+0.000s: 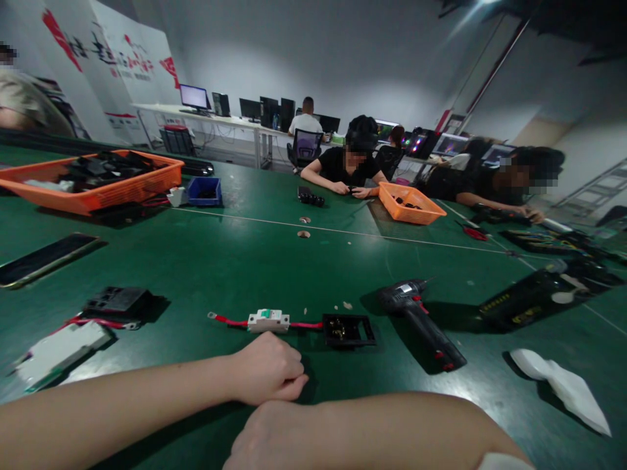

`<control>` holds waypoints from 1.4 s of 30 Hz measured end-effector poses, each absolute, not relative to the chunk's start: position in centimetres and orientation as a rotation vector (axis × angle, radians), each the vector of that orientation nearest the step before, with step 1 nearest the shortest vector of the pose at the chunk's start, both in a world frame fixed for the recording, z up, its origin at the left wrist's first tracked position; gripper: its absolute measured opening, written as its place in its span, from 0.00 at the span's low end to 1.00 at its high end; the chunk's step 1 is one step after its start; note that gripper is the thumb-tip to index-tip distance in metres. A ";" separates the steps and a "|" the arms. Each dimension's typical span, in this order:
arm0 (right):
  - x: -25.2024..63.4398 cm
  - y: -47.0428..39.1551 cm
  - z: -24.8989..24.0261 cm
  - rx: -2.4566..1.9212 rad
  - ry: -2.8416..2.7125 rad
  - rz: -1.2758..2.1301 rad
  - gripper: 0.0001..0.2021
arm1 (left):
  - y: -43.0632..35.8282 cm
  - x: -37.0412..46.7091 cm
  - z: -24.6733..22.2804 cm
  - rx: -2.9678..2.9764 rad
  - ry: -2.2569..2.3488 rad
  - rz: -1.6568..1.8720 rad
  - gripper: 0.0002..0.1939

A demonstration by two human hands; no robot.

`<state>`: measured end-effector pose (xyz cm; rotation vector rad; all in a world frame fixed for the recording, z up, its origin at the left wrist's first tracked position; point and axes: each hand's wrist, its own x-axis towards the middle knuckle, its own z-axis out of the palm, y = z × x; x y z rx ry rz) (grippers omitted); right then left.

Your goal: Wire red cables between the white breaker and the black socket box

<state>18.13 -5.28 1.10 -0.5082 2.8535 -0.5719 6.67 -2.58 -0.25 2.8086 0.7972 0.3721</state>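
My left hand rests on the green table with its fingers curled into a fist, and nothing shows in it. Just beyond its knuckles lies a white breaker with a green switch. A red wire with a ring terminal comes out of its left side, and another red wire joins it to a black open housing holding brass-coloured parts. My right hand is at the bottom edge, close to the left one; its fingers are hidden.
A black power drill, a black bottle-like object and a white object lie to the right. Leftward are a phone, another breaker and an orange basket. Beyond, people sit near a second orange basket.
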 end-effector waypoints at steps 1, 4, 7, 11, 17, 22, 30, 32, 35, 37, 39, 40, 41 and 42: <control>18.1 -5.3 1.2 -0.512 2.853 -0.571 0.12 | -2.6 6.7 -0.2 2.806 0.799 0.367 0.14; 18.1 -5.2 1.8 -0.533 2.834 -0.568 0.12 | -2.6 6.7 -0.2 2.790 0.808 0.348 0.14; 18.1 -5.2 2.6 -0.547 2.804 -0.581 0.11 | -2.5 6.6 -0.1 2.771 0.819 0.334 0.14; 18.0 -5.2 3.2 -0.538 2.783 -0.579 0.11 | -2.6 6.5 -0.1 2.758 0.803 0.335 0.14; 18.1 -5.1 3.4 -0.552 2.795 -0.623 0.10 | -2.5 6.4 -0.2 2.746 0.799 0.340 0.15; 17.9 -5.1 3.9 -0.547 2.756 -0.588 0.10 | -2.5 6.5 -0.2 2.753 0.798 0.340 0.14; 17.8 -5.2 3.5 -0.544 2.756 -0.560 0.10 | -2.5 6.6 -0.2 2.777 0.789 0.355 0.14; 17.9 -5.1 3.5 -0.543 2.764 -0.572 0.10 | -2.4 6.6 -0.1 2.776 0.791 0.349 0.14; 17.9 -5.1 3.4 -0.541 2.755 -0.556 0.11 | -2.4 6.6 0.0 2.774 0.801 0.338 0.14; 18.0 -5.2 3.3 -0.542 2.765 -0.547 0.12 | -2.5 6.6 0.0 2.772 0.802 0.340 0.15; 18.0 -5.2 3.1 -0.538 2.793 -0.545 0.12 | -2.5 6.5 0.0 2.770 0.794 0.351 0.15; 18.0 -5.3 3.0 -0.536 2.806 -0.548 0.12 | -2.6 6.5 0.0 2.770 0.791 0.358 0.15; 18.1 -5.3 3.0 -0.534 2.813 -0.553 0.12 | -2.6 6.5 0.0 2.772 0.790 0.366 0.15; 18.1 -5.3 3.0 -0.532 2.813 -0.560 0.11 | -2.6 6.5 -0.1 2.774 0.789 0.373 0.15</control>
